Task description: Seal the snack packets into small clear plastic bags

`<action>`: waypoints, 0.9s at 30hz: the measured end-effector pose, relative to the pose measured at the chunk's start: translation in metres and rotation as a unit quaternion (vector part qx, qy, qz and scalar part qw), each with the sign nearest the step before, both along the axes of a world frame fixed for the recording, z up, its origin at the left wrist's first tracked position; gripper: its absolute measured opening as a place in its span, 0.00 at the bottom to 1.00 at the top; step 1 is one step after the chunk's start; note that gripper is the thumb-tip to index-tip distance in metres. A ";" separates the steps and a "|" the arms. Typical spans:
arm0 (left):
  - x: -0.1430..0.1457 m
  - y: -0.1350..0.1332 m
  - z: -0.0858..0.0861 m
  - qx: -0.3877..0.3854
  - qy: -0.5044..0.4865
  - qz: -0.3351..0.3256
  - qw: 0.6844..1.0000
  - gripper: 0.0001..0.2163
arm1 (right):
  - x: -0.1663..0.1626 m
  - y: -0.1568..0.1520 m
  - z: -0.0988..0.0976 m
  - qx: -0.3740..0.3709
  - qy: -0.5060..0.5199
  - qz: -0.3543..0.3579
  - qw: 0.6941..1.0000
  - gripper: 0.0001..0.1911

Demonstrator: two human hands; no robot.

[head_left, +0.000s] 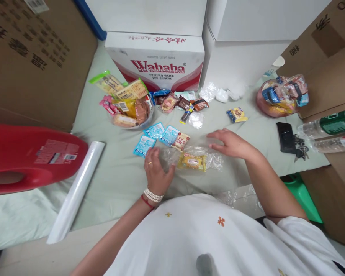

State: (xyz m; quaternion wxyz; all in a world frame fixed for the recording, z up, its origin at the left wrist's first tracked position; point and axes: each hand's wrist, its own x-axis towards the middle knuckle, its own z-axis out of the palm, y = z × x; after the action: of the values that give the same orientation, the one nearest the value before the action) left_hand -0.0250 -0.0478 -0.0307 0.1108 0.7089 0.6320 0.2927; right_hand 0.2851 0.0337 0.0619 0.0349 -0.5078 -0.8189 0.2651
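My left hand [158, 170], wearing a ring and a bead bracelet, rests at the left end of a crinkled sheet of clear plastic film [214, 160], thumb apart from its fingers. Whether it touches the film I cannot tell. My right hand [229, 143] hovers near the film's other end, fingers spread, holding nothing. On the film lies a yellow wrapped snack [193, 161]. Just beyond it, a cream snack packet [180, 141] overlaps a light-blue sachet [170, 135]. Two more blue sachets, one near [144, 145] and one farther [154, 130], lie by my left fingertips.
A clear bowl of packaged snacks [146, 123] stands behind, with loose snacks [184, 103] beside it. Rightward are a yellow-blue packet [236, 114], a pink bowl [262, 101], a phone [286, 137], keys [301, 148] and bottles [333, 124]. A film roll [76, 191] and red jug [31, 157] lie left.
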 end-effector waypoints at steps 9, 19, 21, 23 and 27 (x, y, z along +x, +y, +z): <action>0.009 0.037 -0.017 -0.130 -0.075 0.069 0.986 0.44 | -0.076 0.043 -0.040 -0.033 -0.026 -0.073 0.996 0.18; -0.013 0.049 -0.003 -0.235 -0.152 0.047 0.959 0.17 | -0.075 -0.062 -0.029 0.051 -0.087 0.183 0.978 0.23; -0.023 0.045 0.003 -0.247 -0.178 0.023 0.952 0.13 | -0.070 -0.074 -0.042 0.056 -0.091 0.175 0.979 0.26; -0.026 0.038 0.014 -0.269 -0.241 -0.001 0.932 0.12 | -0.069 -0.077 -0.053 0.058 -0.071 0.162 0.983 0.25; -0.001 0.024 0.031 -0.265 -0.368 -0.101 0.885 0.13 | -0.074 -0.077 -0.059 0.056 -0.002 0.126 0.990 0.21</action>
State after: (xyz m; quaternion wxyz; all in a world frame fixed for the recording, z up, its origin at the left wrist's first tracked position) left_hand -0.0257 -0.0242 0.0004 0.5484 0.5545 0.5247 0.3412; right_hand 0.2108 -0.0432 0.0024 0.0277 -0.3982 -0.8901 0.2200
